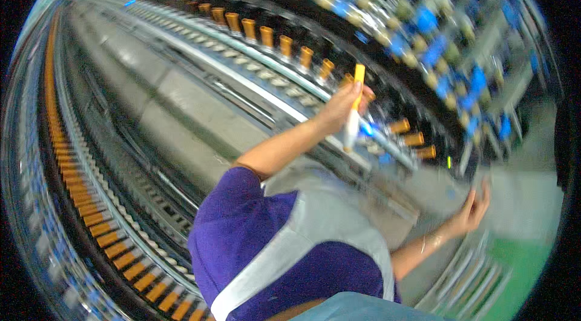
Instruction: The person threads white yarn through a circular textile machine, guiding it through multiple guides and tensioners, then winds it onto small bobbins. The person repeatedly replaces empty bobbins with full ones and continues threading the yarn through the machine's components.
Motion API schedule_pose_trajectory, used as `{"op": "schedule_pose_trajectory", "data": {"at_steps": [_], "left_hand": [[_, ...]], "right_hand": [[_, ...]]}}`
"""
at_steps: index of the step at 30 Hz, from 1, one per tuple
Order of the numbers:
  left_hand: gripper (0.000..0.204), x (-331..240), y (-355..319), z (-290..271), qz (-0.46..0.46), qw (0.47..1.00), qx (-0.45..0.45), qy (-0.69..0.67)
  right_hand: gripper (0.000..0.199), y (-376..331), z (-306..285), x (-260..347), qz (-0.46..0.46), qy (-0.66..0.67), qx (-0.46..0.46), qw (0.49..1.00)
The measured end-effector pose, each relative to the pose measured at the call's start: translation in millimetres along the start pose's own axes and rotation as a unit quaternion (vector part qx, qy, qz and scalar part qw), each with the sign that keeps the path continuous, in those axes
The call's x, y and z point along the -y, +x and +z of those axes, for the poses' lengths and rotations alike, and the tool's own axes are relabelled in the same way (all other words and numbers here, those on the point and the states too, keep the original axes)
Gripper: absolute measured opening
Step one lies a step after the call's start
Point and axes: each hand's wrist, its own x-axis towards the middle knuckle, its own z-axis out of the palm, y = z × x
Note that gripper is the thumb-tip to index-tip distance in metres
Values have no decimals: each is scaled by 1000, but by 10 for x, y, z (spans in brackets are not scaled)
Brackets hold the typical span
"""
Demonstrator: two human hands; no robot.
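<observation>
My left hand point(346, 108) grips a slim bobbin point(359, 74), yellow at its upper end and whitish at the lower. It is tilted slightly, in front of the spinning frame's row of spindles. Orange-brown bobbin tubes point(266, 36) stand in a line along the machine to the left of this hand, and a few more tubes point(413, 138) follow to its right. Off to the right, apart from the machine, my right hand point(474, 207) is raised with its fingers apart, somewhat blurred, and nothing shows in it. A bracelet circles that wrist.
Above the spindles, the machine's upper part carries blue and beige rollers point(426, 18). A metal rail point(242, 94) runs along its front. Across the grey aisle floor point(181, 118), a second machine bears a long row of orange-brown tubes point(112, 239). Green flooring point(520, 266) lies at lower right.
</observation>
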Motion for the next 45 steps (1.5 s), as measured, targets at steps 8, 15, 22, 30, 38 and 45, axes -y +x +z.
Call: {"op": "schedule_pose_trajectory", "data": {"at_steps": [8, 15, 22, 30, 38, 45], "left_hand": [[25, -1219, -720, -2608, -58, 983, -125, -125], [10, -753, -1050, -3559, -39, 826, -559, 50], [13, -693, -939, -3361, 10, 852, -516, 85], [31, 128, -235, -879, 116, 907, -17, 404], [23, 491, 920, 613, 56, 968, 132, 206], [57, 970, 841, 416, 174, 931, -11, 321]], "right_hand": [[18, -1125, 889, -571, 143, 199, 324, 914], [6, -1570, 2227, -524, -108, -100, 307, 940], [18, -1536, 2496, -612, -182, -215, 264, 922], [13, -369, 1066, -18, -3, 181, 130, 975], [28, -703, 562, -194, 104, -241, 421, 868], [16, -647, -191, -356, 261, 216, 532, 776]]}}
